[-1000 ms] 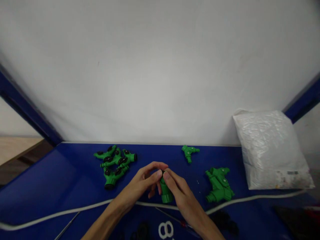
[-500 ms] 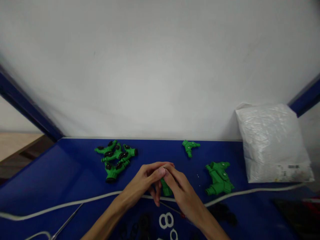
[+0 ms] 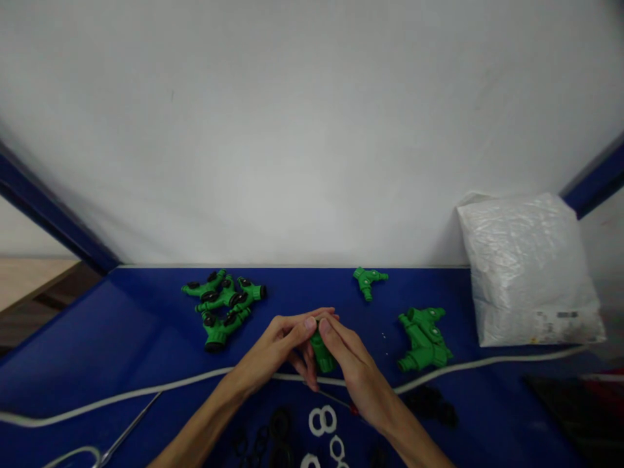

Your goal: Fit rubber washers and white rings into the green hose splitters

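My left hand point(image 3: 288, 339) and my right hand point(image 3: 351, 351) meet over the middle of the blue table, both closed around a green plastic hose splitter point(image 3: 322, 356). Its ribbed collar points toward me, while its upper part is mostly covered by fingers. Both thumbs press close together near its top; whether a small part sits between them I cannot make out. Below my right hand lies a thin tool with a red end point(image 3: 353, 409), partly hidden. White rings point(image 3: 322, 421) and black rings point(image 3: 279, 424) lie nearer to me.
Several green splitters with black parts point(image 3: 221, 305) lie at left. One plain green splitter point(image 3: 369, 281) is at the back, with a pile of others point(image 3: 425, 341) at right. A white cable point(image 3: 195, 379) crosses the table point(image 3: 121, 338). A white plastic bag point(image 3: 529, 273) leans against the wall.
My thumbs have drawn slightly apart, and more of the green splitter shows between my hands. The whole view has shifted a little; the other parts lie as before.
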The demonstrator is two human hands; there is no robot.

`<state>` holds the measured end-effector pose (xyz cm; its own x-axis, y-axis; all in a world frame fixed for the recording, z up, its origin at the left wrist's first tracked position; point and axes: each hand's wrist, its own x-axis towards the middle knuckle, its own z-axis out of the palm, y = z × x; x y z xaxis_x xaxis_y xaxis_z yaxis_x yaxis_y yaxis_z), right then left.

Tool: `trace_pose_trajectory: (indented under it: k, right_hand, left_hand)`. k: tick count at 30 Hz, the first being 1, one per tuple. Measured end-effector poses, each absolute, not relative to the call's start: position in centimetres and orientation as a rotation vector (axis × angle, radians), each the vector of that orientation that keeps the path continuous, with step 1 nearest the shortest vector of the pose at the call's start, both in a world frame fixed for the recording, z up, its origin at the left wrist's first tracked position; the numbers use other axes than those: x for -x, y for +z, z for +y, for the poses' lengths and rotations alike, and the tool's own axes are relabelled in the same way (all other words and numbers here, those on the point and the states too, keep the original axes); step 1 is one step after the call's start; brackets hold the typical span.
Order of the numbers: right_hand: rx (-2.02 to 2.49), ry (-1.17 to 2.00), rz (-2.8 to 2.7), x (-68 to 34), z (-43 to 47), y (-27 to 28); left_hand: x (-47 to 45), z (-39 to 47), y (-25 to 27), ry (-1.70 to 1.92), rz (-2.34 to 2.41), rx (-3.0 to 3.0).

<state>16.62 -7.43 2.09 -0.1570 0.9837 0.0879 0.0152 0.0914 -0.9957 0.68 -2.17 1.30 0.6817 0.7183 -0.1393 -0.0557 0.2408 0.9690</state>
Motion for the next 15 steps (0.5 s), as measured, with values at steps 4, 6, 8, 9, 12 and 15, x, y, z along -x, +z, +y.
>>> trace_pose_trajectory:
  k: [4,6,8,9,12,15]
  right_hand:
    - [1.113,1.264,-1.335,-16.5,-7.59,1.9]
    - [1.122,1.262,-1.323,-16.45,-7.67,2.09]
    - [1.11,1.254,-1.331,-16.43,-7.71,2.38]
    - [1.102,1.252,-1.338,-16.42,-7.71,2.52]
    - [1.085,1.251,-1.347,-16.43,-7.67,2.71]
    - [1.088,1.239,-1.341,-16.44,-7.65,2.63]
  left_hand:
    - [-0.55,-2.08,1.31,0.568,0.641,-1.225]
    - [-0.47,-2.06,1.25,0.564,0.633,-1.232]
    - [-0.44,-2.08,1.18,0.562,0.626,-1.235]
    - [-0.45,-2.1,1.15,0.564,0.623,-1.232]
    - [-0.53,-2.19,1.16,0.57,0.618,-1.221]
    - [-0.58,-2.27,1.22,0.572,0.612,-1.221]
